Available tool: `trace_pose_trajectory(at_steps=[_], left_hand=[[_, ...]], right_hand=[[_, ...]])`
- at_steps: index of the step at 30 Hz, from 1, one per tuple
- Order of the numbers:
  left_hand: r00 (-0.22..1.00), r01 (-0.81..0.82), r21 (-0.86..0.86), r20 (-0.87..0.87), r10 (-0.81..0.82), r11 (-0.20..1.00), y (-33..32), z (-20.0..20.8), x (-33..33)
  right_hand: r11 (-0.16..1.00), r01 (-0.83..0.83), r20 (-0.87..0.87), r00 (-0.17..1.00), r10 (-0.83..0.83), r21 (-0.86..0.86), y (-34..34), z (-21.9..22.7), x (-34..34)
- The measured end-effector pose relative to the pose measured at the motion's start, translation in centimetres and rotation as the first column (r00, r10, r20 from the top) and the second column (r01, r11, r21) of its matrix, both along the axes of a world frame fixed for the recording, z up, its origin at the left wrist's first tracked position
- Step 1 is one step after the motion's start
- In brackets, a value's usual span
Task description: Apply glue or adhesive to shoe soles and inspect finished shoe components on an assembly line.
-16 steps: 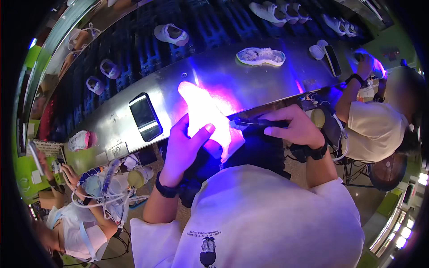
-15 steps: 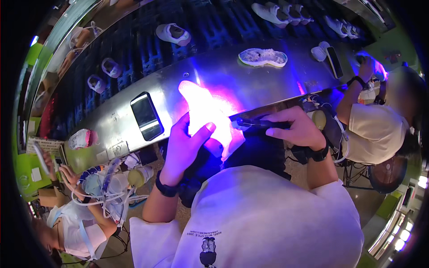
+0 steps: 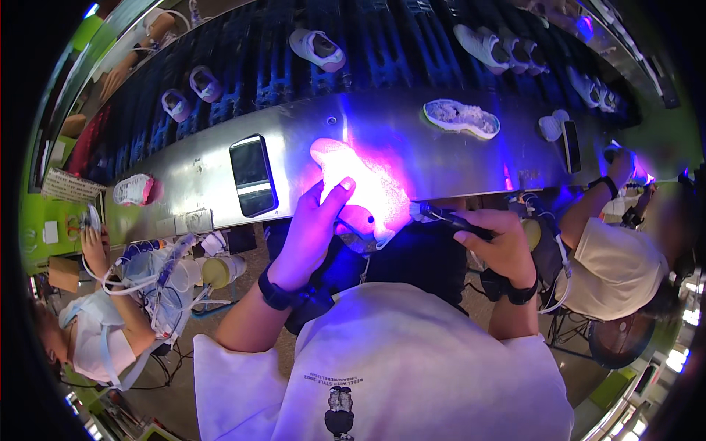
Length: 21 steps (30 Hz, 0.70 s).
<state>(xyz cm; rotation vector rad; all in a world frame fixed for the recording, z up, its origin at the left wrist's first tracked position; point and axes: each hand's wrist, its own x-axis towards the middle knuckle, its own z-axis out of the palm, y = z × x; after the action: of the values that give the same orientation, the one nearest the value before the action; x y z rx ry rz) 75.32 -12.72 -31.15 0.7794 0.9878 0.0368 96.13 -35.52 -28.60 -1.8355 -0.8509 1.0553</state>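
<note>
A shoe (image 3: pixel 362 180) glows white and pink under strong violet light at the table's near edge, its surface partly washed out. My left hand (image 3: pixel 312 224) is closed on its left side, the thumb lying over the top. A slim black-handled tool (image 3: pixel 462 220) sits in my right hand (image 3: pixel 502 246), gripped between thumb and fingers. The tool's tip reaches the shoe's right side, but the glare hides what kind of tip it is and whether it touches.
On the metal table lie a phone (image 3: pixel 252 176), a pale sole (image 3: pixel 461 117) and a pink-white shoe (image 3: pixel 134 190). Beyond it, a dark conveyor (image 3: pixel 390 51) carries several shoes. Co-workers sit at both sides; a jar (image 3: pixel 216 273) and tubes hang by the left one.
The whole view has swung, shifting the table and its things rightward. The shoe has turned slightly in my left hand, and a dark spot now shows near its lower end.
</note>
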Motion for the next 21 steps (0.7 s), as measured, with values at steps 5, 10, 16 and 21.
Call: trace_pose_trajectory(at_steps=[5, 10, 16, 21], left_hand=[[1.000, 0.019, 0.003, 0.025, -0.019, 1.000, -0.3, 1.6, 0.2], [0.996, -0.074, 0.002, -0.049, 0.074, 0.997, -1.2, 2.9, -0.1], [0.994, -0.081, -0.109, 0.069, 0.089, 0.991, -0.6, 0.8, -3.7], [0.979, -0.180, -0.307, 0.037, 0.201, 0.935, -1.1, 2.0, -4.4]], right_hand=[[0.992, -0.074, 0.138, 0.987, 0.087, -0.101, 1.6, 2.8, 1.0], [0.995, -0.090, 0.308, 0.949, 0.073, 0.042, 2.9, 3.1, 1.1], [0.985, -0.161, 0.345, 0.923, 0.172, -0.059, 4.1, 5.1, -0.5], [0.986, -0.168, 0.411, 0.899, 0.151, 0.004, 4.7, 5.3, -1.8]])
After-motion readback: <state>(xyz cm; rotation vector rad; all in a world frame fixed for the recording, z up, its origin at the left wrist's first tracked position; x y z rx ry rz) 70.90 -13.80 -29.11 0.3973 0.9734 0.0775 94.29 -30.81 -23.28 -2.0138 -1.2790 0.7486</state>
